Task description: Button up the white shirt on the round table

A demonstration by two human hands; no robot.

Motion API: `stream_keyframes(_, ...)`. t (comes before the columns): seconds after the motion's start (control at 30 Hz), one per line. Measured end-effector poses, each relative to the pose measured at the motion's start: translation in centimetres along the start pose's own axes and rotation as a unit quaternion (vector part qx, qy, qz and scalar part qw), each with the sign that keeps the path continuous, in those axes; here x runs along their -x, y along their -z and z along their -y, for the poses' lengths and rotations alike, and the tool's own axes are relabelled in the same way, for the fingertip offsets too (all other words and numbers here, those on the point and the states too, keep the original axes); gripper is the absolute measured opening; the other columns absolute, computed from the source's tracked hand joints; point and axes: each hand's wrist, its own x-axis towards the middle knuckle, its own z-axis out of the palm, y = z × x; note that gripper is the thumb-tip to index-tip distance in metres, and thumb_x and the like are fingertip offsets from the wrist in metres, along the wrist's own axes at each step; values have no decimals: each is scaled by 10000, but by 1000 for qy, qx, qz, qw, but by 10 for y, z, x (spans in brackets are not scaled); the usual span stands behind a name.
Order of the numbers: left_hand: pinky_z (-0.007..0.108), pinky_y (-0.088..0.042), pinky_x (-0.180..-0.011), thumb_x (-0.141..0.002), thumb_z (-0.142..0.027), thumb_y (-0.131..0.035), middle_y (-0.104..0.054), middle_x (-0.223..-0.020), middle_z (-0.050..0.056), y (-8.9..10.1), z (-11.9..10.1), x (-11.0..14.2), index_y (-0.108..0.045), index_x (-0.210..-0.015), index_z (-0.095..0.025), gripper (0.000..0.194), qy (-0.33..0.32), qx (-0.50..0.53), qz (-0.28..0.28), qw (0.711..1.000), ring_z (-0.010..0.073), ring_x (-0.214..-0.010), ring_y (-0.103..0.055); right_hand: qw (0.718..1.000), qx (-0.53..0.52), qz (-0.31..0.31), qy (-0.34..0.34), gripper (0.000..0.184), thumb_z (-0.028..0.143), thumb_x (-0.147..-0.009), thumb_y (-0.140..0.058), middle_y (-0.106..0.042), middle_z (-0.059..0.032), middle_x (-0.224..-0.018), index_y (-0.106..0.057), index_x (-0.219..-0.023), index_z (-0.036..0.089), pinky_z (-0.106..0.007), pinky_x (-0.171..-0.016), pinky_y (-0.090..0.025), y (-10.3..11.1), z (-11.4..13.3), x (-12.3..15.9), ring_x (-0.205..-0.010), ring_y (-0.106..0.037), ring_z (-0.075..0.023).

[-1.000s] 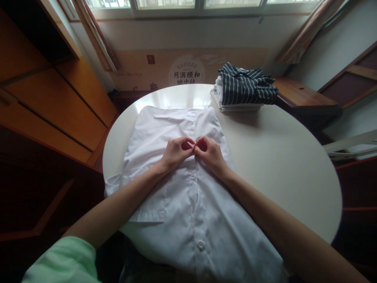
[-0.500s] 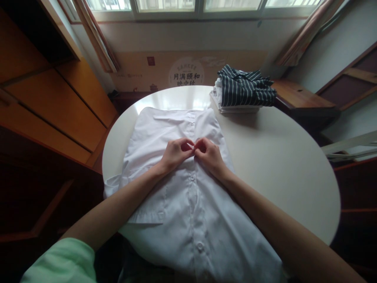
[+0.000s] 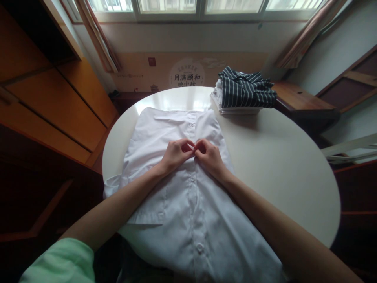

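A white button-up shirt point(image 3: 165, 129) lies flat on a round white table point(image 3: 279, 165), collar toward the window, hem hanging over the near edge. My left hand point(image 3: 176, 155) and my right hand point(image 3: 208, 156) meet at the shirt's button placket, a little below the collar. Both hands are closed in a pinch on the placket fabric, fingertips touching each other. Whatever button sits between the fingertips is hidden. Closed buttons show further down the placket toward me.
A folded stack of clothes topped by a dark striped garment point(image 3: 246, 90) sits at the table's far right. Wooden cabinets point(image 3: 53, 102) stand to the left, a wooden side table point(image 3: 303, 100) to the right, and a window runs along the wall beyond.
Both hands stay pinched at the same spot on the placket. Only the view has shifted very slightly.
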Motion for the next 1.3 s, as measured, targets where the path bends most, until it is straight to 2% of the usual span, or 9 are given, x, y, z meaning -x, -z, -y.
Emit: stream_keyframes(1.3,202,-458,-603,-713,-278,-584,-660,-676,18,2,1,-1,-643,-839,-159,183,-29,-38,21,999,117,-616,-605,1000,20,16,18,113,116,-672,-444,-595,-9,-696,-531,-690,185,-255,-636,-390,0,0,1,-641,-530,-136)
